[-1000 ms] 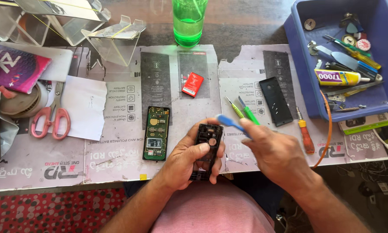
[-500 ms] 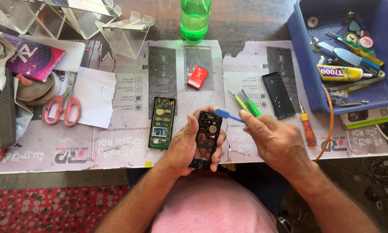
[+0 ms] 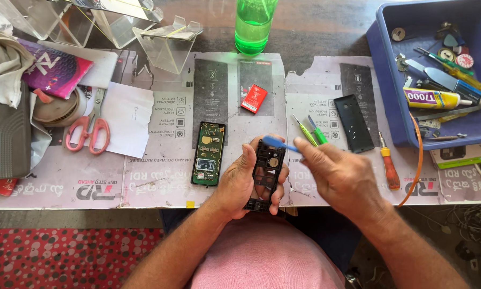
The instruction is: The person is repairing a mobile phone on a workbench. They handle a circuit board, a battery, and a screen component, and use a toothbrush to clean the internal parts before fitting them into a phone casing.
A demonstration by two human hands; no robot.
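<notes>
Left hand (image 3: 244, 179) wraps the black phone frame (image 3: 266, 174), long axis running away from the body, above the surface (image 3: 160, 176). Right hand (image 3: 341, 176), just right of it, pinches a blue pry tool (image 3: 277, 143); tip over the frame's far end

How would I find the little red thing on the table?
Start at the green bottle at the table's far edge. Just below it, on the grey printed sheet, lies the small red block. It is the only red rectangle there, above the green circuit board.
</notes>
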